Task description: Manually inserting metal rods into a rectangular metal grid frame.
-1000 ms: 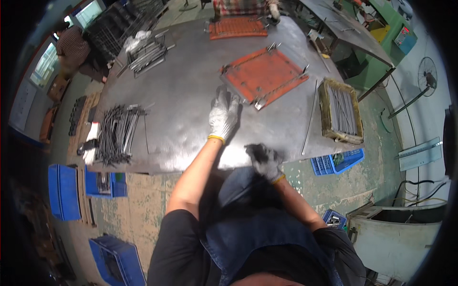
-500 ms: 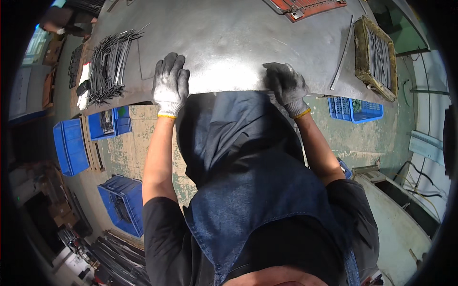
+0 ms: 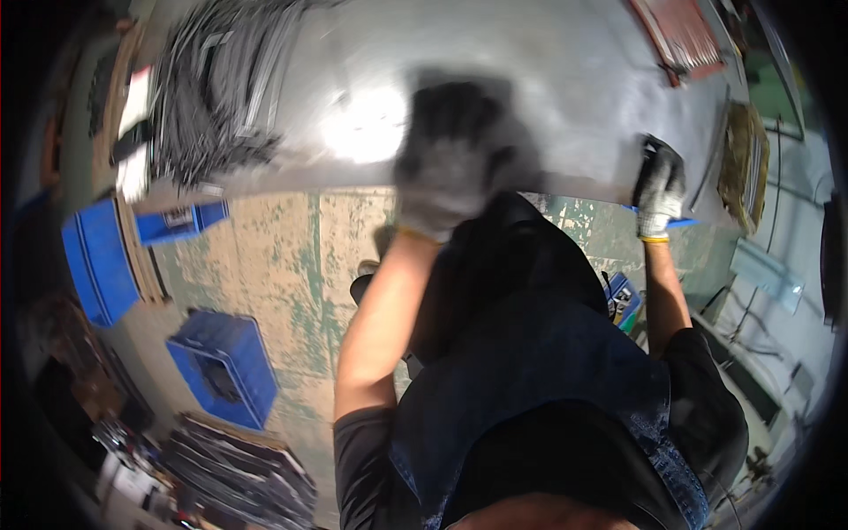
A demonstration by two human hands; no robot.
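I lean over a large grey metal table [image 3: 548, 97]. My left hand [image 3: 450, 159], in a grey and black glove, hovers blurred over the table's near edge with fingers spread and nothing in it. My right hand [image 3: 658, 185], gloved the same way, grips the table's near edge further right. A dark blue apron [image 3: 530, 353] hangs down my front below both arms.
A pile of dark wire rods [image 3: 212, 106] lies on the table's left end. A red mesh panel [image 3: 685, 35] and a wooden tray of rods [image 3: 746, 159] sit at the right. Blue crates [image 3: 97, 261] [image 3: 221, 367] stand on the worn floor, with stacked metal parts [image 3: 238, 477] below.
My view has swung left and closer to the table. My left hand has left the table's edge and moved toward the middle, now blurred. My right hand stays on the edge.
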